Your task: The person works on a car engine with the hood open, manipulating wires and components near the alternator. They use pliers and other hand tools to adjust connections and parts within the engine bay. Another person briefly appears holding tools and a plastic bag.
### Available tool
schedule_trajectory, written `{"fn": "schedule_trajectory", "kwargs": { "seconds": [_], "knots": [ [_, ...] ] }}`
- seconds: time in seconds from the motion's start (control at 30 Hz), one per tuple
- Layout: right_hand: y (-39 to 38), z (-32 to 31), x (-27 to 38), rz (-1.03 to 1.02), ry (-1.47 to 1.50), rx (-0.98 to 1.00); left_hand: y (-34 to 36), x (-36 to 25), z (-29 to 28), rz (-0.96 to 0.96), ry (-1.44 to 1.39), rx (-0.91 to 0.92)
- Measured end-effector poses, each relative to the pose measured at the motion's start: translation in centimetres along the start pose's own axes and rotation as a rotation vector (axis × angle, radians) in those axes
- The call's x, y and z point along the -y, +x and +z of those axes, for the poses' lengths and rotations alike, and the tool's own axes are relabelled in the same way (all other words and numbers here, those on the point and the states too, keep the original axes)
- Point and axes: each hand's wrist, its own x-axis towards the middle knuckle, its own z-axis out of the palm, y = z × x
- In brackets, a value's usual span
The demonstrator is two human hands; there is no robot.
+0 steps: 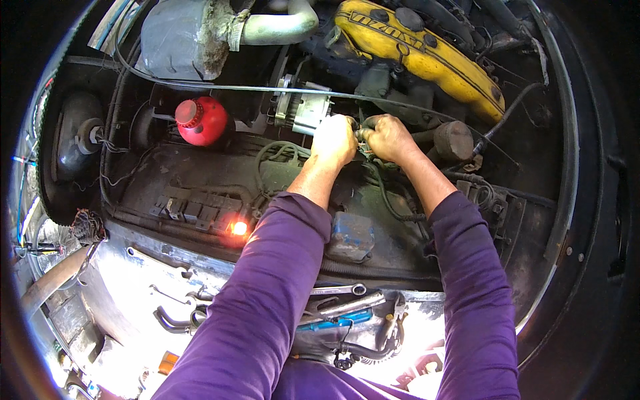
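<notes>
My left hand (335, 140) and my right hand (390, 139) meet over the engine bay, just right of a silver alternator (311, 108). Both are closed, fingertips pinched together around something small and dark that I cannot make out. Thin greenish wires (379, 179) hang down directly below the fingers, and my hands hide their upper ends. The back of my left hand lies close to the alternator's casing. A thin metal rod or cable (267, 89) stretches across the bay just above both hands.
A yellow valve cover (420, 50) lies beyond my right hand. To the left are a red round bottle (201, 121), a grey air-filter housing (177, 40) and a lit orange lamp (239, 229). Several wrenches (340, 290) and pliers (398, 313) lie on the near ledge between my forearms.
</notes>
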Motion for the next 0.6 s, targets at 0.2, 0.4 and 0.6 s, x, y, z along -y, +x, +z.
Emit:
{"fn": "schedule_trajectory", "kwargs": {
  "seconds": [0.2,0.4,0.6],
  "knots": [
    [0.9,-0.9,0.3,0.184,-0.011,0.063,0.3,0.1,0.0,-0.007,0.009,0.026],
    [-2.0,-1.1,-0.6,-0.504,-0.570,-0.287,0.0,-0.2,-0.1,-0.013,-0.013,-0.025],
    [-1.4,-0.8,-1.7,-0.666,-0.608,-0.305,0.3,0.0,-0.2,-0.041,-0.051,0.065]
  ]
}}
